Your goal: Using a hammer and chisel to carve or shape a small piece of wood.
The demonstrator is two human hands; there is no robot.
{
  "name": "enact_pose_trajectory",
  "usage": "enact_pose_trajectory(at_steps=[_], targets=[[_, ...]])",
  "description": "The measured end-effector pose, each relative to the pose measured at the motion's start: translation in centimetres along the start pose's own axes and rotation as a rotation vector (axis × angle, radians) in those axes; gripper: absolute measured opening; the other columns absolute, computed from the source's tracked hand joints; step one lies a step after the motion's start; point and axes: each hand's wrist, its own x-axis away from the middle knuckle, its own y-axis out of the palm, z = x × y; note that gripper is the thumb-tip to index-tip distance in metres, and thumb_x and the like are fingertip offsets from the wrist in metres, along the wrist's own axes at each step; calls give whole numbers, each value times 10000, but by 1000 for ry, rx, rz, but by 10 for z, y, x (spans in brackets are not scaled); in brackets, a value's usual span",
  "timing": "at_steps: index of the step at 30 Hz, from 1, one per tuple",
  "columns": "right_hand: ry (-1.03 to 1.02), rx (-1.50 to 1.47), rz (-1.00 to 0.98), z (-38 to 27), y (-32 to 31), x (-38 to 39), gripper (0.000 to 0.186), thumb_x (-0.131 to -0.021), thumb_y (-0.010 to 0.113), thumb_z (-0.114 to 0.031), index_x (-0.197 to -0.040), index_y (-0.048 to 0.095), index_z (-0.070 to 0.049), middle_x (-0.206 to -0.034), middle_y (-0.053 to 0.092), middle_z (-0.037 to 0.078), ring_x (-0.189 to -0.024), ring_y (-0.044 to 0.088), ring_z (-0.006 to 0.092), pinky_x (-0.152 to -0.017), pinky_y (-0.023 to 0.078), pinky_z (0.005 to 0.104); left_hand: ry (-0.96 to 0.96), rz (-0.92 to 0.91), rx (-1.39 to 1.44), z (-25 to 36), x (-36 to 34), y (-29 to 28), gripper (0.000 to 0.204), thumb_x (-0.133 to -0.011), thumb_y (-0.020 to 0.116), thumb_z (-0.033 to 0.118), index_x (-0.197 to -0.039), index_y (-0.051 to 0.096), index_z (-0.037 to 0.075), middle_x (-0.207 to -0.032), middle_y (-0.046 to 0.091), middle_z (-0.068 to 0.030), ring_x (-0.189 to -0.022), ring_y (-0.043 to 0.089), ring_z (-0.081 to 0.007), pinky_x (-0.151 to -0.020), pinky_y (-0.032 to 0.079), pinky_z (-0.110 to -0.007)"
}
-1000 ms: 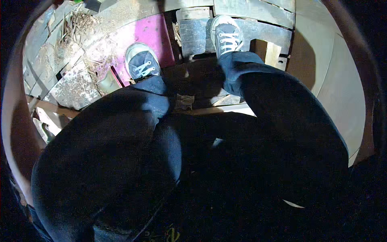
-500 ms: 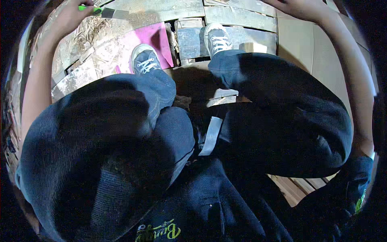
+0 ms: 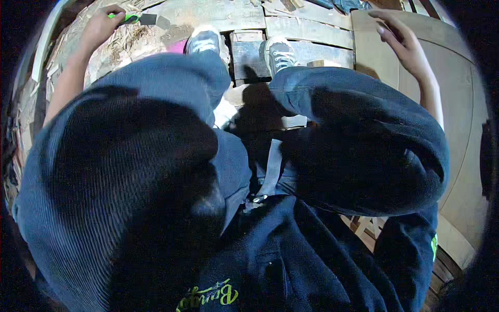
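The left hand (image 3: 103, 30), fingers closed, gripped the scraper (image 3: 141, 19) at eleven o'clock by its handle (image 3: 128, 18), likely to keep the blade (image 3: 150, 20) free. The right hand (image 3: 408, 48), at two, hung empty, fingers loosely parted.

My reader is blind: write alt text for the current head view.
A person's left hand grips a green-handled scraper near scattered wood debris; the right hand, seemingly empty, is over a beige panel. Bent legs fill the centre.
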Motion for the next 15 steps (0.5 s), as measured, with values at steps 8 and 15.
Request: enact_pose_trajectory(at_steps=[8, 15], targets=[[363, -638, 548, -1, 61, 108, 351, -974, 520, -184, -1272, 528, 2, -811, 556, -5, -644, 464, 53, -585, 380, 195, -138, -105, -90, 24, -34, 5, 383, -879, 554, 364, -1060, 677, 50, -877, 684, -162, -806, 655, -266, -757, 501, -378], [545, -958, 655, -23, 121, 180, 373, -986, 497, -252, -1265, 526, -5, -950, 608, 45, -815, 566, 120, -740, 465, 261, -130, -51, -150, 36, -12, 4, 438, -863, 557, 396, -1081, 667, 32, -957, 679, -200, -899, 651, -326, -826, 493, -401]])
